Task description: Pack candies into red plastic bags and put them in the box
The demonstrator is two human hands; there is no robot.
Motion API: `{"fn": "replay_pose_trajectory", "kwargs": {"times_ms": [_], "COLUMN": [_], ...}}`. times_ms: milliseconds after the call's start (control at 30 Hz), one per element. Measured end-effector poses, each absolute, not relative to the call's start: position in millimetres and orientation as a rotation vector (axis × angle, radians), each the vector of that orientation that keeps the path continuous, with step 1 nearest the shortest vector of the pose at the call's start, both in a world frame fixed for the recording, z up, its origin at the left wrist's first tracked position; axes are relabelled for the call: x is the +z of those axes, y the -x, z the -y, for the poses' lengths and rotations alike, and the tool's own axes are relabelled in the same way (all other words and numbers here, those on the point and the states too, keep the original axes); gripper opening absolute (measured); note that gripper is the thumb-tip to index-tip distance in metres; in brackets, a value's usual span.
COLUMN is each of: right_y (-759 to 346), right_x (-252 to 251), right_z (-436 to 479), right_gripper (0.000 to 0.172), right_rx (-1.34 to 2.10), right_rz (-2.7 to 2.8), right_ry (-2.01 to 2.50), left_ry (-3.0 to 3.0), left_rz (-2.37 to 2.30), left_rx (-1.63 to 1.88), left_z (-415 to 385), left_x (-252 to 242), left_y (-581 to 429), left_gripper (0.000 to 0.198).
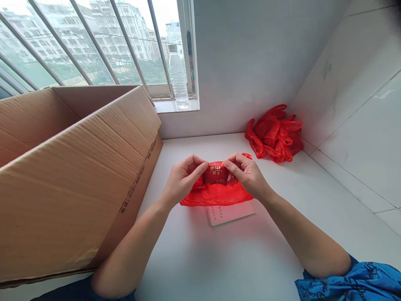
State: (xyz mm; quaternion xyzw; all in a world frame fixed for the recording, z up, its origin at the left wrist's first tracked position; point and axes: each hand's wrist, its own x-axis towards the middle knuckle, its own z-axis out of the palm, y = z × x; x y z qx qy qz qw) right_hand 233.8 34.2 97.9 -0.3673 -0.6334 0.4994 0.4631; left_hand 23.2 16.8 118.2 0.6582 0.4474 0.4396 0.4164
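Note:
A small dark red packet point(216, 174) with gold lettering is stretched between my two hands, its printed face toward me. My left hand point(185, 177) pinches the upper left corner between thumb and finger. At the upper right corner, my right hand point(247, 173) pinches it the same way. Behind and below lies a thin red plastic bag point(216, 197), spread out under both hands. Another bright red packet point(199, 182) shows beside my left fingers, partly hidden. A paper pad point(232, 215) with handwritten numbers sticks out from under the bag.
A large open cardboard box point(103, 167) stands on the left of the white table point(200, 259). Crumpled red plastic bags point(275, 136) lie in the far right corner by the wall. A clear water bottle point(178, 77) stands on the sill of the barred window.

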Motion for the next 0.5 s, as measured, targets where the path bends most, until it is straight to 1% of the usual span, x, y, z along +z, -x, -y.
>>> {"fn": "replay_pose_trajectory", "kwargs": {"times_ms": [300,500], "right_y": [-233.9,-232.9], "right_x": [95.0,94.6], "right_z": [-34.8,-36.5], "right_gripper": [0.038,0.04], "right_rx": [1.32,1.281], "right_rz": [1.575,1.57], "right_ry": [0.868,0.901], "left_ry": [-1.685,-1.653], "left_rz": [-1.149,-1.14], "left_rx": [1.028,0.982], "left_z": [-16.1,-17.3], "left_x": [115.6,116.9], "left_y": [-26.6,-24.5], "left_gripper": [0.031,0.035]}}
